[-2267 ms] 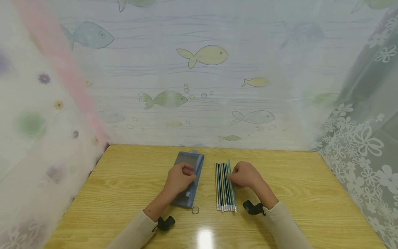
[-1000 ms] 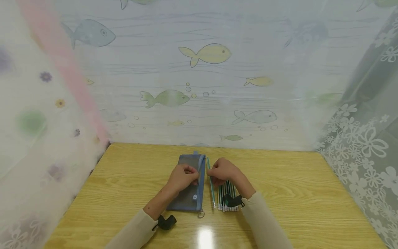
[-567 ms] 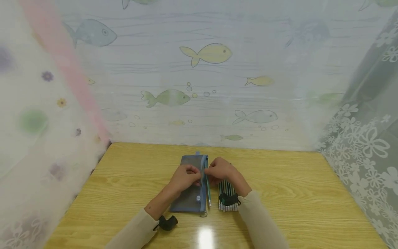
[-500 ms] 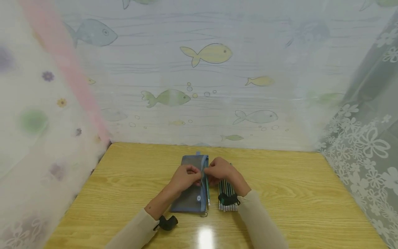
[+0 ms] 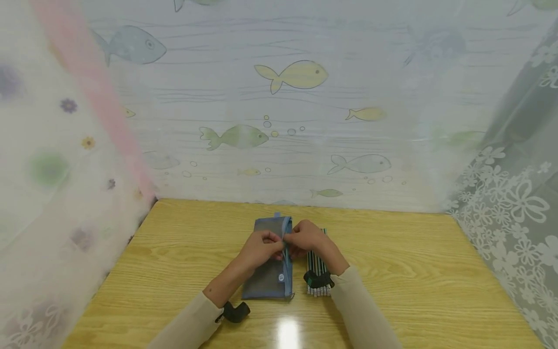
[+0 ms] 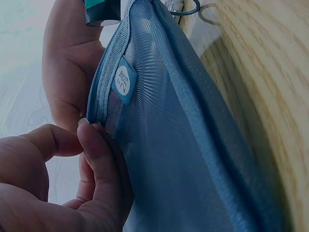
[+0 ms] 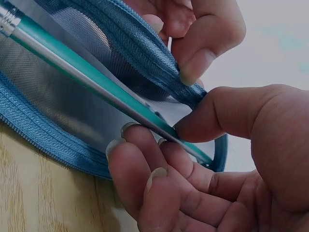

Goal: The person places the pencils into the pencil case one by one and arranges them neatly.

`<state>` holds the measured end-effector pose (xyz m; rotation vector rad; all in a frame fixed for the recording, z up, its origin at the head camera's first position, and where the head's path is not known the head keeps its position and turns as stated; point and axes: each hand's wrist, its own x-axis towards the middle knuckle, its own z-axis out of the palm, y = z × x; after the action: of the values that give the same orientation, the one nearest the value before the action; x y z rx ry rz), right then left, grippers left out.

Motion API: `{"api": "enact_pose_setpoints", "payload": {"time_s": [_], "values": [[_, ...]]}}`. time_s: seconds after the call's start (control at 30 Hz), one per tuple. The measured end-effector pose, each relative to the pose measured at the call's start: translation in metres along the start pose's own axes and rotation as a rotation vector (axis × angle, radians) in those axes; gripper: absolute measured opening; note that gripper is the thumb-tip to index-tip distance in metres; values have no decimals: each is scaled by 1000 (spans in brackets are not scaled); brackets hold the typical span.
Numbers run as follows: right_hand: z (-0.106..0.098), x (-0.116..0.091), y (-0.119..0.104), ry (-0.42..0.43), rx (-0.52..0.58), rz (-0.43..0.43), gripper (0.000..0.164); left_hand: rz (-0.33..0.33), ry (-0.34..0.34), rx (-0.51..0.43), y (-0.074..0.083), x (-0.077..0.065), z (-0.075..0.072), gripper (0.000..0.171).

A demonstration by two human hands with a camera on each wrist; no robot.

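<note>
A blue-grey mesh zip pouch (image 5: pixel 264 285) lies on the table, its zipped side parted into an open mouth. My left hand (image 5: pixel 261 249) pinches the upper zip edge between thumb and fingers, as the left wrist view confirms on the mesh (image 6: pixel 169 140). Held by my right hand (image 5: pixel 308 237) is a green and silver striped pencil (image 7: pixel 91 79) with a metal ferrule. In the right wrist view it lies lengthwise within the pouch mouth, between the two zip edges. Several more pencils (image 5: pixel 321 292) lie side by side under my right wrist, partly hidden by it.
The wood-grain table (image 5: pixel 414 271) stretches to both sides. Fish-patterned sheeting (image 5: pixel 301 145) hangs behind it, with floral sheeting (image 5: pixel 514 208) on the right. Each wrist carries a small black camera (image 5: pixel 237 311).
My right hand has picked a pencil from the row, carried it left and brought it into the pouch mouth. My left hand keeps hold of the pouch edge, which has shifted slightly right.
</note>
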<state>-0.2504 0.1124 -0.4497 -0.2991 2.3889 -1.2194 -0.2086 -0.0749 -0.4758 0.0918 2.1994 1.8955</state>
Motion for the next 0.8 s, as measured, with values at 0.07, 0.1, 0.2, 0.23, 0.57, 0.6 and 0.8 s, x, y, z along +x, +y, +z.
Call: {"api": "enact_pose_setpoints", "payload": {"time_s": [0.07, 0.1, 0.2, 0.23, 0.57, 0.6, 0.8], "values": [[0, -1, 0, -2, 9, -1, 32, -3, 0, 4, 0, 0, 0, 14], [0, -1, 0, -4, 14, 0, 32, -5, 0, 4, 0, 0, 0, 14], [-1, -1, 0, -7, 41, 1, 31, -8, 4, 4, 0, -1, 1, 15], [-1, -1, 1, -7, 44, 1, 30, -8, 5, 5, 0, -1, 1, 15], [-10, -6, 10, 131, -114, -24, 36, -3, -9, -7, 0, 1, -2, 15], [-12, -7, 11, 139, -129, -33, 36, -6, -10, -10, 0, 1, -3, 15], [-23, -17, 16, 149, -106, -52, 41, -11, -14, -26, 4, 0, -7, 18]]}}
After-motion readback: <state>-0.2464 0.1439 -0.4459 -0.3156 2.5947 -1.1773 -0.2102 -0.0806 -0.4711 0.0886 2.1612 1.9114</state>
